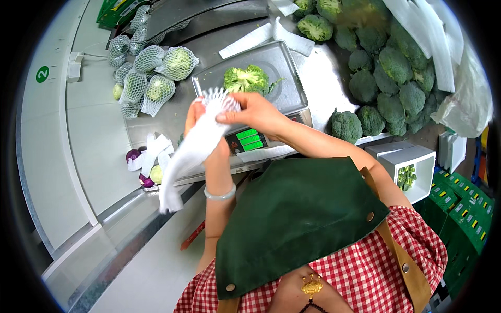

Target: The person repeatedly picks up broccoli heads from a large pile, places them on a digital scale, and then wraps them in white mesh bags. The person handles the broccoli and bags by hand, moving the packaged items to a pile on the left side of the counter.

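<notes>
A white foam net sleeve (pixel 197 136) hangs between my hands, its mesh end spread open at the top and its long tail drooping down to the left. My left hand (pixel 194 116) grips it from the left, partly hidden behind the foam. With thumb and fingers, my right hand (pixel 255 112) pinches the upper rim. Just beyond the sleeve, a broccoli head (pixel 245 79) lies on the metal tray of a weighing scale (pixel 292 94). The scale's green-lit display (pixel 249 140) shows below my right wrist.
Several net-wrapped broccoli-like heads (pixel 177 63) sit at the left. A large pile of broccoli (pixel 394 83) fills the right, with more white sleeves (pixel 436 47) on top. Flat sleeves (pixel 255 39) lie behind the scale. A white bin (pixel 420 156) and green crates (pixel 464 208) stand at right.
</notes>
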`<state>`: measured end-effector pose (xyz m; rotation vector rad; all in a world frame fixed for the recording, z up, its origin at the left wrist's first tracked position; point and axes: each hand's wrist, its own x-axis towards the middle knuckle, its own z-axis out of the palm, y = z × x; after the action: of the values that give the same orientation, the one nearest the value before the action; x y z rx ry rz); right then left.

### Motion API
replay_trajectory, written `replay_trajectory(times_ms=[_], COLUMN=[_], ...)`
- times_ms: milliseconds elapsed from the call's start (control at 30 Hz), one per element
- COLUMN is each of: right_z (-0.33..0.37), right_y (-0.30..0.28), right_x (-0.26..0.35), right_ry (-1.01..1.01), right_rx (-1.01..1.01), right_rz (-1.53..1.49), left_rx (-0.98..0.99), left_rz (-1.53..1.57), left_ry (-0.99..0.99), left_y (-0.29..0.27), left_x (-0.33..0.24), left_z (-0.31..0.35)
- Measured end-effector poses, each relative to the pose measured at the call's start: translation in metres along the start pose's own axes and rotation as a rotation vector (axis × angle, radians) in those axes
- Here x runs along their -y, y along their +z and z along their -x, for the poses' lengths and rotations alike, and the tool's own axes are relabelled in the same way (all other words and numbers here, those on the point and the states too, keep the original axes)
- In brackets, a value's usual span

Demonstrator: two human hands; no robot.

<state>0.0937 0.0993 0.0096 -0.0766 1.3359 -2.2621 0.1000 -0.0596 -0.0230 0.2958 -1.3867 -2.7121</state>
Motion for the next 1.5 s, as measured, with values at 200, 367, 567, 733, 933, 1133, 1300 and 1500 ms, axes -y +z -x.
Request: replay_trajectory(times_ms=[200, 367, 567, 733, 933, 1133, 1300, 1500], right_z=[0.016, 0.007, -0.049, -0.095, -0.067, -0.01, -0.017, 0.016], right_y=[-0.042, -0.071, -0.058, -0.084, -0.086, -0.033, -0.078, -0.1], right_x=[0.0, -0.016, 0.032, -0.011, -0.016, 0.032, 0.053, 0.024], right_ry=[0.187, 0.312, -0.234, -0.037, -0.275, -0.418, -0.111, 0.206], right_rx=[0.233, 0.318, -0.177, -0.22, -0.237, -0.287, -0.311, -0.463], right_rz=[-0.73, -0.122, 1.307, 1.707, 1.154, 1.094, 0.678, -0.162], left_rx=[0.224, 0.176, -0.13, -0.351, -0.372, 0.257, 0.206, 0.166], left_rz=[-0.07, 0.353, 0.103, 0.286, 0.039, 0.476, 0.429, 0.431], left_ry=[-0.577, -0.454, -0.309, -0.641, -0.35, -0.226, -0.481, -0.465], left_y=[-0.023, -0.039, -0.049, -0.037, -0.051, 0.041, 0.01, 0.037], left_x=[-0.018, 0.005, 0.037, 0.086, 0.092, 0.024, 0.032, 0.013], left_z=[0.051, 0.056, 0.017, -0.005, -0.044, -0.044, -0.024, -0.036])
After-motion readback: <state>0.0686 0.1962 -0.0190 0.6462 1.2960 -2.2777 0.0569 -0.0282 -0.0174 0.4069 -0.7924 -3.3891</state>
